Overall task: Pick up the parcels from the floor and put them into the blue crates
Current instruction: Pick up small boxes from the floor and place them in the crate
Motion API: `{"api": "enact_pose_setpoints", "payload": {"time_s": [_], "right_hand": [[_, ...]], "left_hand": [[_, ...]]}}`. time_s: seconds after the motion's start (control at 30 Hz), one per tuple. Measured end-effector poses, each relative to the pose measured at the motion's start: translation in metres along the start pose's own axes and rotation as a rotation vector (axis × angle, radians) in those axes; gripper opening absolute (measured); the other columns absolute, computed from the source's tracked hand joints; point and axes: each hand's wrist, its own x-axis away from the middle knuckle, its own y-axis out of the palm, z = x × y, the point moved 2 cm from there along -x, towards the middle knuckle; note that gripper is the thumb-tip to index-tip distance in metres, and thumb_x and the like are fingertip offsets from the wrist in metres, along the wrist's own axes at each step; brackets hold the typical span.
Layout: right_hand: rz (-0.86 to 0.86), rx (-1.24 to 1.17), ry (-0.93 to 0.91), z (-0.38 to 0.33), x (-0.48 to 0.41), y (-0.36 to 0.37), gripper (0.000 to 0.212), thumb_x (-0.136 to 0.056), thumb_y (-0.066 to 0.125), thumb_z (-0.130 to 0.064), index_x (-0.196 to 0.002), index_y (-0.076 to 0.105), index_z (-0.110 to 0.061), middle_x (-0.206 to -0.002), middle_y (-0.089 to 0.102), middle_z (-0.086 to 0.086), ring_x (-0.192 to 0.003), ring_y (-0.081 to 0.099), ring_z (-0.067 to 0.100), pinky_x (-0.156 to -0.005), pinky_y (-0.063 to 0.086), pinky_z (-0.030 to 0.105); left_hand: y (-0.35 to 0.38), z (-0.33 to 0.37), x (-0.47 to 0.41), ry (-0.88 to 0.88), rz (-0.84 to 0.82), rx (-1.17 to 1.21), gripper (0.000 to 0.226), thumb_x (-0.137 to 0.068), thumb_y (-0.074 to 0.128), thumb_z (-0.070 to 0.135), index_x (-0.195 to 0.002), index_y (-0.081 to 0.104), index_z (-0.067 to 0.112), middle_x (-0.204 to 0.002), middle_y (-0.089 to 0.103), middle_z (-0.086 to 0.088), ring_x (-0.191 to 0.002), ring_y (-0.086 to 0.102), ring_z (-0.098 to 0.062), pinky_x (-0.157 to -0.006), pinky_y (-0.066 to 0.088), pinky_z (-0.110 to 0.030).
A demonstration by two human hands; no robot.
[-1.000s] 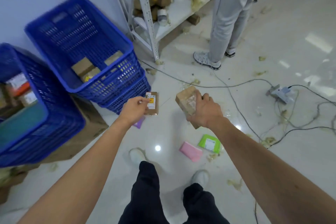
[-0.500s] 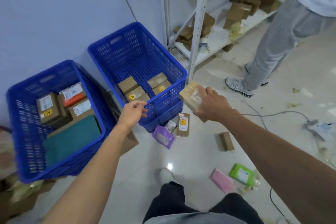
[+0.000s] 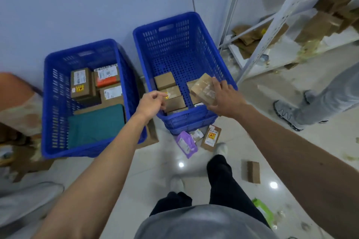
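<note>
**Desk:** How far along was the sorting?

**Photographer:** Partway. The right hand (image 3: 225, 101) gripped a taped box (image 3: 203, 88) above the near wall of the right crate (image 3: 184, 25) and had not let go. Under that hand, cardboard boxes (image 3: 165, 80) already lay in rows. The left crate (image 3: 46, 103), out beyond the left hand (image 3: 151, 103), held more boxes and a teal pad (image 3: 97, 126).

**Desk:** And the left hand?

**Photographer:** It was loosely curled, holding nothing that showed, and hung at the right crate's near corner, apart from the right hand.

**Desk:** What remained?

**Photographer:** Below the hands, on the floor (image 3: 155, 170), lay a purple pouch (image 3: 185, 144) with a labelled flat box (image 3: 210, 137) just beside it. A brown box (image 3: 253, 171) lay under the right forearm, and a green pouch (image 3: 262, 209) nearer the body.

**Desk:** Materials?

**Photographer:** The crates were rigid blue plastic, perforated in a lattice. The boxes were square-edged cardboard, the held one glossy with clear tape. The pouches looked like soft film, and the floor was polished tile throwing back glare.
</note>
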Motion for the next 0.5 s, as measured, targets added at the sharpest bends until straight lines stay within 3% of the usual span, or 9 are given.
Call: {"api": "enact_pose_setpoints", "payload": {"time_s": [0.17, 0.23, 0.33, 0.5], "right_hand": [[-0.078, 0.001, -0.186, 0.001, -0.069, 0.000, 0.111, -0.076, 0.074, -0.053, -0.155, 0.004, -0.018, -0.144, 0.031, 0.009, -0.129, 0.037, 0.036, -0.095, 0.046, 0.056], [-0.129, 0.019, -0.272, 0.000, -0.091, 0.006, 0.111, -0.076, 0.075, -0.053, -0.156, 0.006, -0.018, -0.143, 0.033, 0.008, -0.127, 0.040, 0.036, -0.093, 0.048, 0.054], [-0.202, 0.038, -0.365, -0.005, -0.121, 0.020, 0.110, -0.076, 0.077, -0.050, -0.155, 0.008, -0.018, -0.144, 0.033, 0.008, -0.125, 0.043, 0.036, -0.090, 0.050, 0.051], [-0.286, 0.194, -0.381, -0.018, -0.171, 0.061, 0.110, -0.080, 0.070, -0.057, -0.155, 0.003, -0.013, -0.156, 0.018, 0.011, -0.122, 0.049, 0.036, -0.079, 0.048, 0.042]], "left_hand": [[0.005, 0.000, -0.028, -0.095, 0.090, 0.037, 0.028, -0.106, 0.044, 0.023, -0.104, 0.071, 0.020, -0.097, 0.073, -0.007, -0.083, 0.070, -0.019, -0.066, 0.049, -0.020], [0.012, -0.002, -0.040, -0.137, 0.112, 0.042, 0.028, -0.105, 0.044, 0.023, -0.110, 0.071, 0.016, -0.095, 0.073, -0.007, -0.084, 0.071, -0.022, -0.070, 0.052, -0.023], [0.022, -0.009, -0.062, -0.163, 0.126, 0.032, 0.022, -0.103, 0.048, 0.021, -0.100, 0.070, 0.022, -0.091, 0.072, -0.004, -0.087, 0.069, -0.022, -0.079, 0.057, -0.029], [0.031, -0.018, -0.116, -0.053, 0.121, -0.221, 0.025, -0.101, 0.047, 0.019, -0.111, 0.071, 0.020, -0.091, 0.066, -0.002, -0.077, 0.057, -0.019, -0.074, 0.048, -0.028]]}}
